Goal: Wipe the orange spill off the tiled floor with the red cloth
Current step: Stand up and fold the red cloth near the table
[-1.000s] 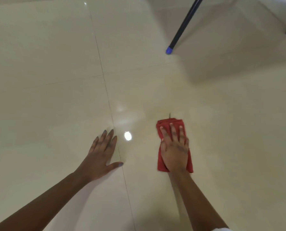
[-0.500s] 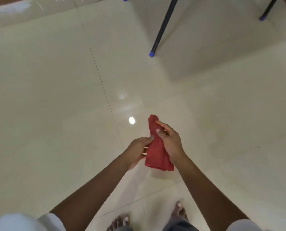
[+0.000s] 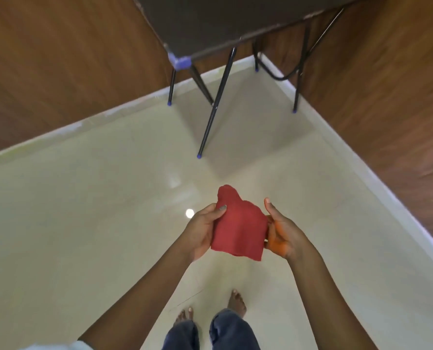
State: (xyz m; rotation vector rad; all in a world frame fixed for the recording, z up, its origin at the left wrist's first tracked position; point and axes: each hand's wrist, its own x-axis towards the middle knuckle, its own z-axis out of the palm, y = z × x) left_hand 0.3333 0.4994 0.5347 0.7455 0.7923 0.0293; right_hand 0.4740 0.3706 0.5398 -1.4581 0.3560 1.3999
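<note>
The red cloth (image 3: 238,226) hangs in the air well above the cream tiled floor (image 3: 84,223), held between both hands. My left hand (image 3: 202,231) grips its left edge with the thumb on top. My right hand (image 3: 283,229) holds the right edge, and orange stain shows on its fingers and palm. No orange spill shows on the floor tiles in view; the patch directly under the cloth is hidden.
A dark table (image 3: 235,21) on thin black legs with blue feet (image 3: 199,155) stands ahead in the corner. Brown wood-look walls (image 3: 387,109) close the back and right. My bare feet (image 3: 237,303) and jeans are at the bottom edge.
The cloth has left the floor, where my right hand pressed it flat. Both hands now hold it up and spread it, and the view has risen to standing height.
</note>
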